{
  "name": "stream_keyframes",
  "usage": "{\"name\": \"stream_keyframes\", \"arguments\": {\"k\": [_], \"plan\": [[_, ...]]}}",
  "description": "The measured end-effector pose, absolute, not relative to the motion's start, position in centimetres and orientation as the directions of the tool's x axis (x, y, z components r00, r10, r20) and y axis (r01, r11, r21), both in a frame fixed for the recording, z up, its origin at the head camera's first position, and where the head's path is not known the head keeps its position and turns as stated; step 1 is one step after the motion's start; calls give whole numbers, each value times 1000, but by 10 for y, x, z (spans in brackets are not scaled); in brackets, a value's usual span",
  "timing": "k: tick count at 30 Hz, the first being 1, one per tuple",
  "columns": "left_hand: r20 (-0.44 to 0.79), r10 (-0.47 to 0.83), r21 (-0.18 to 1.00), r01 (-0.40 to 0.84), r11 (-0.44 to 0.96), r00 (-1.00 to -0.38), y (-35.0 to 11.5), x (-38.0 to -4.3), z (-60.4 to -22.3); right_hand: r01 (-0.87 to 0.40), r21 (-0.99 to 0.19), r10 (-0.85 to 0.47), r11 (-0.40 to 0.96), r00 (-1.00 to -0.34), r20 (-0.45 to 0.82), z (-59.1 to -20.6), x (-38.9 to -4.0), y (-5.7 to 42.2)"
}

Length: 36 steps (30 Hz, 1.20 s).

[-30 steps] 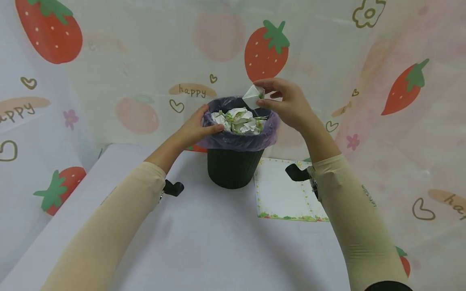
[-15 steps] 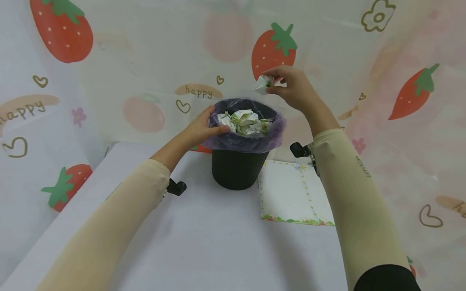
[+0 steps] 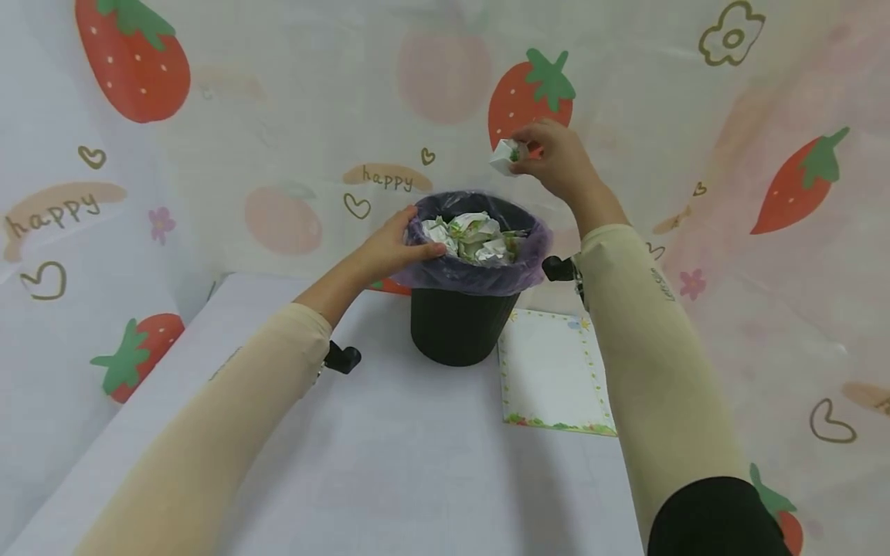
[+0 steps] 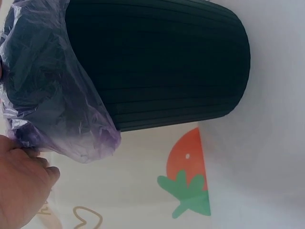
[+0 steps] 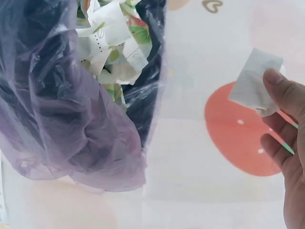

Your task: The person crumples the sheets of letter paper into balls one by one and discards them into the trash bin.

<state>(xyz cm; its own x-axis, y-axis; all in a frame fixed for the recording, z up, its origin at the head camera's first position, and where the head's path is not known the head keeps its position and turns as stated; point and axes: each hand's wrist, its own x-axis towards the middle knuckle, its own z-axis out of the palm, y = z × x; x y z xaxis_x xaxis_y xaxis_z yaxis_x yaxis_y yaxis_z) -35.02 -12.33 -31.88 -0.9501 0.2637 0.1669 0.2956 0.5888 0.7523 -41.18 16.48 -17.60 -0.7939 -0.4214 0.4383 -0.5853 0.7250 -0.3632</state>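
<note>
A dark ribbed trash can stands on the table, lined with a purple plastic bag folded over its rim. Crumpled white and green printed papers fill it near the top. My left hand grips the bin's left rim through the bag, thumb over the near edge; in the left wrist view the hand shows at the lower left, its fingertips partly hidden. Above and right of the bin, my right hand pinches a small folded piece of white paper, seen apart from the bag in the right wrist view.
Flat white sheets of paper with a flowery border lie right of the bin, partly covered by the right forearm. A strawberry-printed backdrop closes off the back and sides of the white table.
My right hand has lifted the folded paper from the bin's mouth up and away from the bag. The left hand keeps its grip on the rim; the camera view has shifted slightly.
</note>
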Motion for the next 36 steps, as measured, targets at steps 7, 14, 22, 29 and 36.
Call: {"name": "stream_keyframes", "arguments": {"k": [7, 14, 22, 29, 36], "plan": [[154, 259, 733, 286, 617, -953, -122, -348, -316, -506, -447, -343, 738, -851, 396, -187, -423, 170], [144, 261, 720, 282, 634, -955, -121, -349, -317, -453, -458, -307, 765, -881, 360, -192, -429, 165], [146, 267, 713, 288, 639, -953, -122, -347, -315, -380, -465, -270, 800, -919, 286, -193, -429, 155], [136, 266, 712, 281, 644, -954, -124, -345, -314, -346, -432, -297, 833, -938, 179, -193, -424, 154], [138, 269, 714, 284, 640, -953, -125, -346, -312, -395, -415, -307, 820, -915, 263, -195, -412, 165]]}}
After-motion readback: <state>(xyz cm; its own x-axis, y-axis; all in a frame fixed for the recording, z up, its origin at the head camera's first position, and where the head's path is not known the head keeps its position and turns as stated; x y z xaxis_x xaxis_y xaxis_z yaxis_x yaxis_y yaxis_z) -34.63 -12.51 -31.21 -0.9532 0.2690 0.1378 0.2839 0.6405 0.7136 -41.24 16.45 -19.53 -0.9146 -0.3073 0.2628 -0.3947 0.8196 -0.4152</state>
